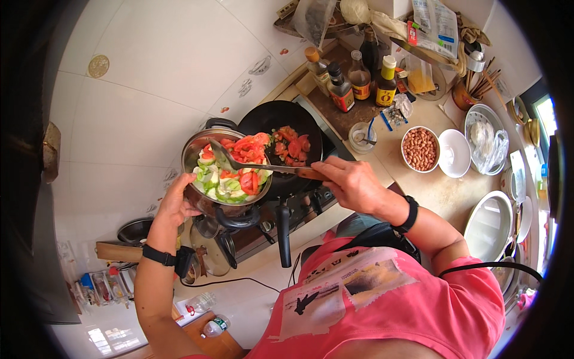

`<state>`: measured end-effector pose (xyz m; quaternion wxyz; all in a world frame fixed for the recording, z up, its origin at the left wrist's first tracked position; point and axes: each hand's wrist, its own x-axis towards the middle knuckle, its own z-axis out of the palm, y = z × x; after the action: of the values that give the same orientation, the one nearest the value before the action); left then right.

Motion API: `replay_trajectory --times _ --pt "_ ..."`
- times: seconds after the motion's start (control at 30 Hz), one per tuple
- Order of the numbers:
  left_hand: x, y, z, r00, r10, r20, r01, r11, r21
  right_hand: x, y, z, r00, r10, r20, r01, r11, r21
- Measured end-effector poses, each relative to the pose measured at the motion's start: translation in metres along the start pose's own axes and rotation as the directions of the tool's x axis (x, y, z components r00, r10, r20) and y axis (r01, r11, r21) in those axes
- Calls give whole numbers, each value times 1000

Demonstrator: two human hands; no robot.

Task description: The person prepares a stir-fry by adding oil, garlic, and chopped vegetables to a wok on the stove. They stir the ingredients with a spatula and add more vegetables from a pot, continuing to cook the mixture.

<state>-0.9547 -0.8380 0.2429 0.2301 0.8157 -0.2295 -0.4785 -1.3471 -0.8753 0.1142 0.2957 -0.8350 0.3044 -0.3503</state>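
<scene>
My left hand (176, 202) grips the side of a steel pot (197, 206) with black handles. Sliced tomatoes (246, 148) and pale green vegetable slices (228, 188) fill it. The pot is held at the left edge of a black wok (255, 117), covering part of it. More tomato pieces (291, 146) lie in the wok. My right hand (347, 184) is closed around the wooden handle of a metal spatula (278, 168). Its blade reaches across the pot and rests among the vegetables.
Sauce bottles (341, 92) stand behind the stove's right side. A glass jar (362, 137), a bowl of peanuts (420, 149) and a white bowl (454, 153) are on the counter. The wok's black handle (283, 235) juts towards me. A large basin (489, 226) lies at far right.
</scene>
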Motion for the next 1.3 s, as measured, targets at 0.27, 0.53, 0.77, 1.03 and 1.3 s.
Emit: replay_trajectory --times 0.27,0.53,0.77,1.03,1.3 --pt "7 -5 -3 999 -43 10 43 999 -22 -8 14 -6 996 -48 69 68 945 -321" --pt "9 -4 -8 998 -57 27 57 998 -26 -4 4 -5 999 -39 -23 31 955 -294" --pt "0 1 -1 996 -71 59 74 996 -52 19 6 49 981 -187 -44 163 931 -327" --pt "-4 -3 4 989 -118 84 121 992 -41 -12 17 24 985 -172 21 161 865 -476" --pt "-20 -6 8 992 -112 56 113 993 -19 -40 15 -12 985 -98 -142 27 902 -432"
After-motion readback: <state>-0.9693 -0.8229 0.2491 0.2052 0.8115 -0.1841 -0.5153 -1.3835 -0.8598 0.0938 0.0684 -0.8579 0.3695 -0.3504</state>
